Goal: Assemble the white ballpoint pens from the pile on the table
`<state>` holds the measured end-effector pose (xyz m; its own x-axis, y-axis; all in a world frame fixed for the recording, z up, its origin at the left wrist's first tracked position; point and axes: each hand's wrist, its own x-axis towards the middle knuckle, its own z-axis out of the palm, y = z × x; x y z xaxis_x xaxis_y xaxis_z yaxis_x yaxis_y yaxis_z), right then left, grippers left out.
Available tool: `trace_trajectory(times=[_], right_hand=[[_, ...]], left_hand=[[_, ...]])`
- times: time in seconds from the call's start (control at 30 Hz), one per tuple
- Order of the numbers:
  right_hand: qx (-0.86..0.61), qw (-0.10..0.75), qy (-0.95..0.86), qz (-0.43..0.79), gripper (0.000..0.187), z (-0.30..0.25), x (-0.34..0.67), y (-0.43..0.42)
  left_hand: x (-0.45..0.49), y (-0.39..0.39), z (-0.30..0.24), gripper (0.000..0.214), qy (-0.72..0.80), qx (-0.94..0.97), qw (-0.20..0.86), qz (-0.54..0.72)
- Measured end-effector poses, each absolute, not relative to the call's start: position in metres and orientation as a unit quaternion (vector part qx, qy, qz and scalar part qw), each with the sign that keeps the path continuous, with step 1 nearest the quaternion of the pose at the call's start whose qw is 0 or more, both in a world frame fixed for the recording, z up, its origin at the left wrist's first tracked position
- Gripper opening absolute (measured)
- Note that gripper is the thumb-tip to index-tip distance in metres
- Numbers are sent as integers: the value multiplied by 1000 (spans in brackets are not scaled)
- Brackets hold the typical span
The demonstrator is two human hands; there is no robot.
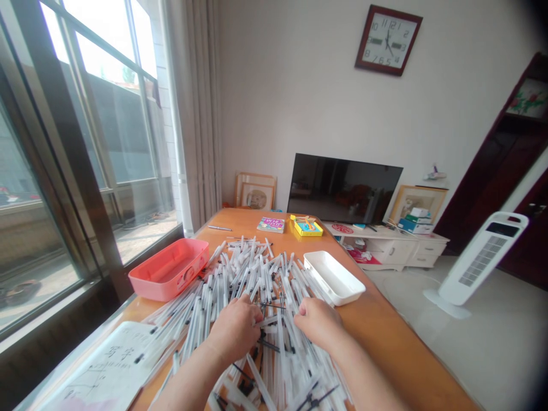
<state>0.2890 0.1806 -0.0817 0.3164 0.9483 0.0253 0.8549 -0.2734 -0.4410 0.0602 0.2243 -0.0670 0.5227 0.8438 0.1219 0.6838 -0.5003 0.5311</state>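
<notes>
A large heap of translucent white pen barrels, several with black ends, spreads over the wooden table. Thin black pieces like pen refills lie among them. My left hand is over the middle of the heap, its fingers curled in; what they hold, if anything, is hidden. To its right, my right hand is also closed above the barrels, with the fingertips turned inward and their contents out of sight. A short gap with loose barrels and black pieces separates the two hands.
A red plastic basket stands left of the heap, a white tray right of it. Handwritten paper lies front left. At the table's far end are a pen, a colourful booklet and a yellow box.
</notes>
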Motion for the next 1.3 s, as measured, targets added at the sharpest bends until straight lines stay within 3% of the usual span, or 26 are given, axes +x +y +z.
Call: trace_trajectory(times=[0.2, 0.3, 0.4, 0.5, 0.63, 0.73, 0.8, 0.97, 1.1, 1.3], right_hand=[[-743, 264, -576, 217, 6, -73, 289, 180], [-700, 299, -583, 286, 8, -63, 284, 176], [-652, 316, -588, 361, 13, -51, 278, 170], [-584, 340, -561, 478, 13, -43, 275, 163], [-515, 356, -527, 575, 18, -41, 269, 159], [-481, 380, -522, 592, 35, -41, 259, 156], [-471, 403, -523, 584, 44, -40, 250, 154], [-503, 417, -575, 493, 43, -33, 233, 149], [-566, 375, -668, 305, 40, -29, 231, 147], [-635, 245, -730, 60, 34, -16, 225, 141]], left_hand=[[60, 229, -73, 17, 443, 827, 252, 236], [64, 232, -73, 15, 470, 729, 350, 355], [67, 233, -66, 39, 457, 556, 520, 459], [66, 232, -55, 49, 390, 446, 639, 491], [65, 228, -45, 40, 319, 403, 698, 499], [67, 224, -42, 35, 302, 391, 715, 494], [68, 222, -41, 33, 297, 392, 723, 486], [70, 221, -41, 30, 310, 386, 703, 511], [72, 221, -38, 33, 328, 375, 685, 532], [81, 214, -37, 36, 362, 338, 672, 551]])
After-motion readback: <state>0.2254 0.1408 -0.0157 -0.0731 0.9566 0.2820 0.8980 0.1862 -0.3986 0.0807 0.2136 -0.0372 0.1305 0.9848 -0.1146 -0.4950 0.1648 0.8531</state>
